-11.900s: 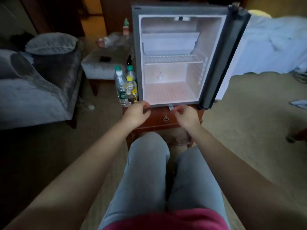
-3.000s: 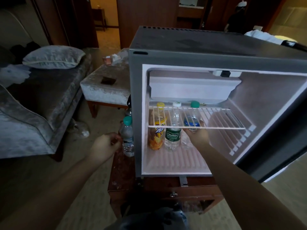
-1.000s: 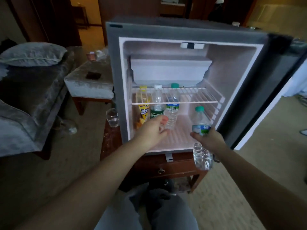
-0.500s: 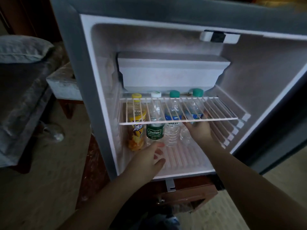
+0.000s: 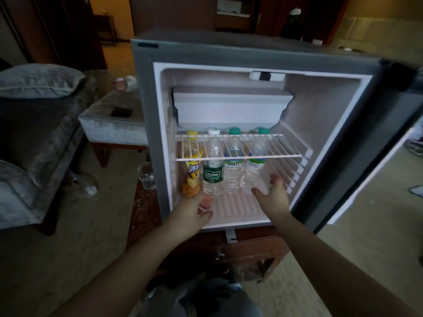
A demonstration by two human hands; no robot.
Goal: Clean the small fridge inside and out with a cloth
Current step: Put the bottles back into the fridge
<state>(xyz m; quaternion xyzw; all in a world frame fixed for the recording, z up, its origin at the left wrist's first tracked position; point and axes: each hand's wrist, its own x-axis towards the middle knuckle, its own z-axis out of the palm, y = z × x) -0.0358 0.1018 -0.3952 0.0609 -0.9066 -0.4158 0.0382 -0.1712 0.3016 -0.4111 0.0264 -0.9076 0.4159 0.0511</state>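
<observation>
The small grey fridge [image 5: 146,115] stands open on a wooden stand, its door [image 5: 375,156] swung out to the right. Several bottles stand in a row on its floor under the wire shelf [image 5: 274,145]: a yellow drink bottle [image 5: 192,177], a green-labelled bottle [image 5: 212,177] and two water bottles [image 5: 233,172]. My right hand [image 5: 272,197] is open just in front of the rightmost water bottle [image 5: 254,172], apart from it. My left hand [image 5: 194,213] rests at the fridge's front lip, fingers relaxed, holding nothing. No cloth is in view.
A drinking glass [image 5: 147,177] stands on the wooden stand [image 5: 247,250] left of the fridge. A grey ottoman [image 5: 109,129] with a dark object on it and a grey sofa [image 5: 34,133] with a pillow lie to the left. Carpet covers the floor.
My right hand has let go of the rightmost water bottle and drawn back. The camera has pulled away from the fridge. My left hand stays at the front lip.
</observation>
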